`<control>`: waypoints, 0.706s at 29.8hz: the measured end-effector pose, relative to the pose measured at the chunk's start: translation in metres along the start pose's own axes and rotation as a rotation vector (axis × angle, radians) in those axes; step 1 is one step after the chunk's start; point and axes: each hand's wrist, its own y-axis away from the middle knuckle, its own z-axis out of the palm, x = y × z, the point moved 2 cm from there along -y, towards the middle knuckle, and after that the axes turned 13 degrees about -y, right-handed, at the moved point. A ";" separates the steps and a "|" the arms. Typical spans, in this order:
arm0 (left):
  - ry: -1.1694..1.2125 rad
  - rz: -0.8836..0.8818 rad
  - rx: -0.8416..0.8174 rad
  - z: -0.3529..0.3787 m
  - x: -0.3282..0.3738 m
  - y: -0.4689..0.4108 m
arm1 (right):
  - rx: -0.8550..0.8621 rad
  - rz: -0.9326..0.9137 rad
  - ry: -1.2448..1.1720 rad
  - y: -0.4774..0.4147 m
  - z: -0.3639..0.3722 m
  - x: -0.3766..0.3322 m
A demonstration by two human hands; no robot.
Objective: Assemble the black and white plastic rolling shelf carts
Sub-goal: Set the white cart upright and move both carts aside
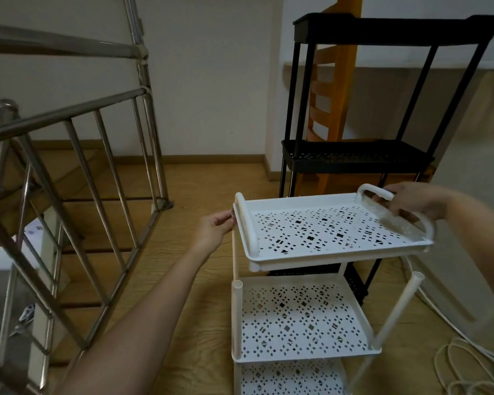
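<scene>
While a steel stair railing (pixel 69 132) stands far left, the left hand (pixel 214 229) pinches the left edge of the white top tray (pixel 325 232). The right hand (pixel 411 202) curls round its right handle (pixel 367 190), above the white cart's middle shelf (pixel 297 315) on the floor (pixel 200 183). The black cart (pixel 354 161) stands behind.

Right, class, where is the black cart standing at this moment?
In the head view, the black cart stands upper right by the wall, in front of a wooden chair and just behind the white cart.
</scene>
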 end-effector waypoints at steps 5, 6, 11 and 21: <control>0.005 0.023 0.014 -0.002 0.003 0.003 | 0.028 -0.019 0.063 -0.002 0.004 -0.009; -0.003 0.020 0.019 -0.002 0.003 0.003 | 0.034 -0.022 0.070 -0.002 0.006 -0.010; -0.072 0.019 0.015 -0.004 0.006 0.003 | 0.048 -0.027 0.106 0.002 0.009 -0.014; 0.156 -0.148 -0.139 -0.010 0.023 0.007 | 0.148 -0.021 0.315 0.023 0.028 -0.014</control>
